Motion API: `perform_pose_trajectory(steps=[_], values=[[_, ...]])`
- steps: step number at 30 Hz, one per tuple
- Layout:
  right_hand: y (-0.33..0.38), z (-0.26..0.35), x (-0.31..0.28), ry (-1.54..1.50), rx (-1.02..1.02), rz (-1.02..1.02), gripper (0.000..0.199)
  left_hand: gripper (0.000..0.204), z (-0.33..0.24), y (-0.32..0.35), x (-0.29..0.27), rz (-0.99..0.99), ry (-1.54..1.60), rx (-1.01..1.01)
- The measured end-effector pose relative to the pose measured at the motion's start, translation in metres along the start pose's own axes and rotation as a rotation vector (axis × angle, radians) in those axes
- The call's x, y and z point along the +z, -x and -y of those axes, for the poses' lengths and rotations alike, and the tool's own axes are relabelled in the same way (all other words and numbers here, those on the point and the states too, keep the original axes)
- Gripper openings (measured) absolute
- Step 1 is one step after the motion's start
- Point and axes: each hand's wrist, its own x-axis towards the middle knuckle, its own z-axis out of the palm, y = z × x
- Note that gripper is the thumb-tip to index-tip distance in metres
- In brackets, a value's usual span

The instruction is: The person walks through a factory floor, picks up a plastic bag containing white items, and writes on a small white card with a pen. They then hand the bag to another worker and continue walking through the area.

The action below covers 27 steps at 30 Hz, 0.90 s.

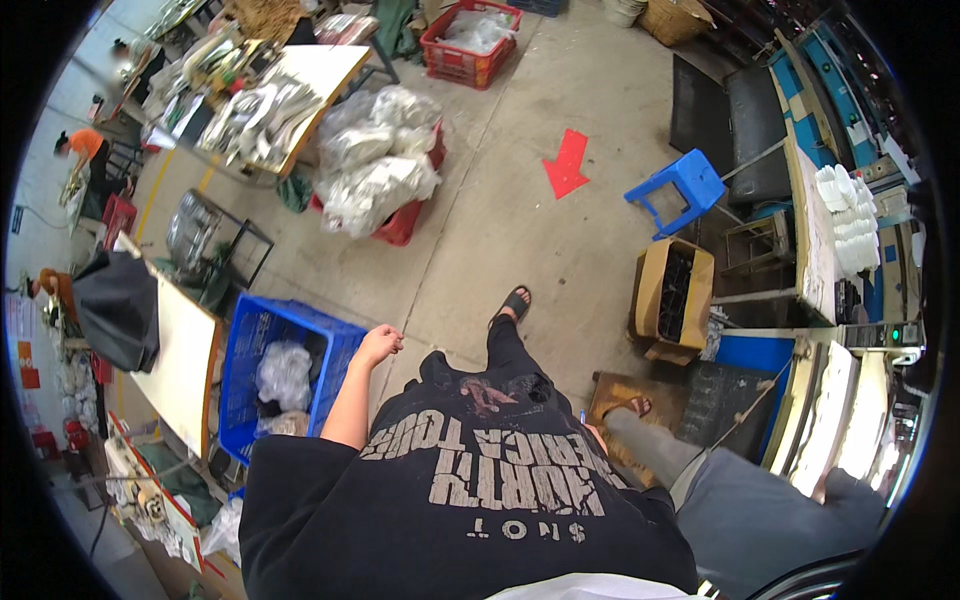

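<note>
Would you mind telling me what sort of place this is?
Probably a factory workshop: a worktable piled with pale pieces, a red crate heaped with plastic bags, and a floor arrow suggest it.

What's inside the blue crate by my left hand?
The blue crate holds crumpled clear plastic, with something dark beside it that I can't identify. The plastic covers much of the bottom, so anything underneath is hidden.

Bags (285, 375) in crate (342, 345), left — stool (692, 178) beyond carton (648, 290), right.

of the hands (380, 344), the right is hidden
</note>
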Motion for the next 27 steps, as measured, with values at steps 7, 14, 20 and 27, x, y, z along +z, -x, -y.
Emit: perform_pose_trajectory(steps=[7, 14, 20, 27], values=[[-0.272, 0.092, -0.136, 0.052, 0.187, -0.023, 0.03, 0.023, -0.123, -0.099, 0.016, 0.047, 0.151, -0.271], [-0.438, 0.364, -0.265, -0.074, -0.045, -0.123, 0.026, 0.027, -0.189, -0.222, 0.029, 0.038, 0.13, -0.196], [-0.568, 0.429, -0.283, -0.05, 0.07, -0.035, 0.028, 0.027, -0.296, -0.347, 0.009, -0.024, 0.83, -0.698], [-0.649, 0.509, -0.312, -0.215, 0.367, 0.143, 0.034, 0.007, -0.533, -0.531, -0.064, 0.262, 1.238, -0.371]])
